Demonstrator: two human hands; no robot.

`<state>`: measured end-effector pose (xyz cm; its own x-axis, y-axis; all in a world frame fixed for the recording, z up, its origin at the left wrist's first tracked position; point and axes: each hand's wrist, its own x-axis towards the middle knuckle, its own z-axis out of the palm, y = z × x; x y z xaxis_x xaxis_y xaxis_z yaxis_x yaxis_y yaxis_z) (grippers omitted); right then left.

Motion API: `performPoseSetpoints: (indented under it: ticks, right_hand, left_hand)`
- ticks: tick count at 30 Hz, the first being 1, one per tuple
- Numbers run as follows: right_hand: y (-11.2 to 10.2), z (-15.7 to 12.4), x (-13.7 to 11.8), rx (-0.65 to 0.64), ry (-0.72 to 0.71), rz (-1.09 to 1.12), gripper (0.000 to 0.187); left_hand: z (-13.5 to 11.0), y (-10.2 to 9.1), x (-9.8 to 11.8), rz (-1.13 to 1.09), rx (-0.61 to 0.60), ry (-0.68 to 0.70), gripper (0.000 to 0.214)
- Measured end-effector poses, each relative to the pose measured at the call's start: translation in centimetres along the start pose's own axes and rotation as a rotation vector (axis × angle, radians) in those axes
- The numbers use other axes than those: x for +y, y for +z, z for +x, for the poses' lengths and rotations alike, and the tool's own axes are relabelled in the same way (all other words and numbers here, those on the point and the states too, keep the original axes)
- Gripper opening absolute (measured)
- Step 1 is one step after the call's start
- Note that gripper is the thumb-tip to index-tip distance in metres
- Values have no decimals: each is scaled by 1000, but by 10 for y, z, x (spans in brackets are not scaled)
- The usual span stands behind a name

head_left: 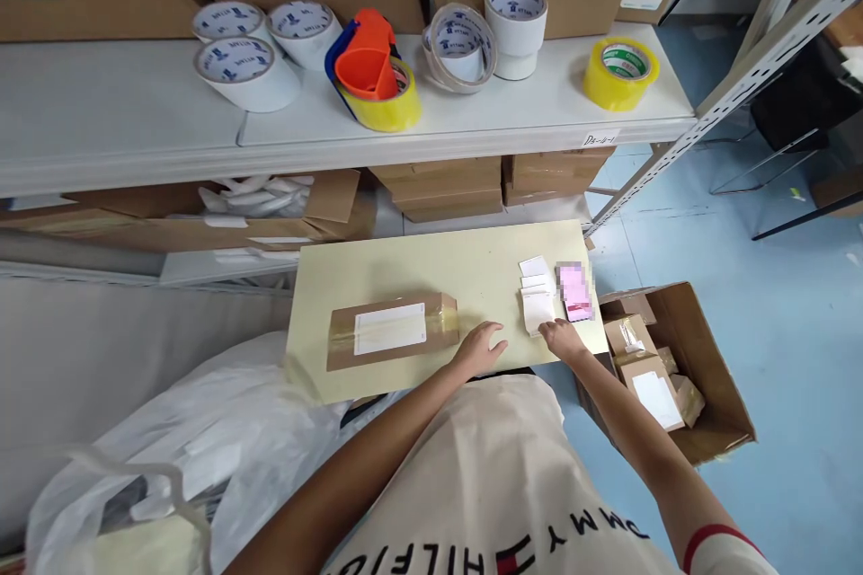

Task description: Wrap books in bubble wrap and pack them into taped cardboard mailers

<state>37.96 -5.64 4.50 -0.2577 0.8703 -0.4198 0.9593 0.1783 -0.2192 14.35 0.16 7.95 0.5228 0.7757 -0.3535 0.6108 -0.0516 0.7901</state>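
Observation:
A long brown cardboard box (438,323) with a white label and clear tape lies on the pale yellow table (485,260). Just right of it my left hand (478,349) is open, thumb and fingers apart, holding nothing. My right hand (561,340) pinches the near edge of a fanned stack of white labels (538,304). Beside the labels rests a phone (575,291) with a pink, blurred screen.
Above the table, a white shelf (512,112) bears several tape rolls, a red and blue tape dispenser (368,63) and a yellow tape roll (620,76). An open carton (721,377) with small boxes stands at right. White plastic bags (222,431) bulge at left.

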Motion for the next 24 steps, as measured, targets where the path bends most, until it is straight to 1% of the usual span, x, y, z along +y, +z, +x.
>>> performPoseSetpoints:
  ticks: [3,7,10,12,14,15,16,17,19,20,21,22,24]
  right_hand:
    - [-5,-1,-2,53,30,13,24]
    - [-14,-7,-8,152,56,26,25]
    - [-19,-13,-13,291,10,50,30]
    - [-20,-18,-17,377,-43,87,32]
    - [-19,-22,-22,442,-49,156,29]
    - [-18,-25,-24,483,-25,205,24]
    - [-17,-27,-27,531,17,266,23]
    - [-16,-29,-28,583,73,337,35]
    - [-14,-30,-31,678,201,499,68]
    - [-13,-30,-31,708,258,574,76]
    - [-13,-28,-31,724,301,634,77]
    - [-13,-26,-30,730,325,676,73]
    - [-15,-20,-28,733,329,722,61]
  left_hand:
    - [7,9,8,-210,-13,-155,34]
    - [17,20,25,-519,-44,-358,40]
    - [26,25,39,-703,-86,-488,45]
    - [31,29,46,-804,-71,-528,48]
    - [34,33,49,-836,-19,-489,48]
    - [34,34,49,-838,13,-460,46]
    - [35,35,48,-834,46,-431,43]
    - [34,35,47,-823,76,-402,40]
    - [33,35,43,-775,119,-337,34]
    - [32,35,41,-746,131,-303,33]
    - [31,35,40,-722,139,-271,32]
    - [30,35,39,-707,147,-243,33]
    - [29,35,37,-696,166,-204,33]
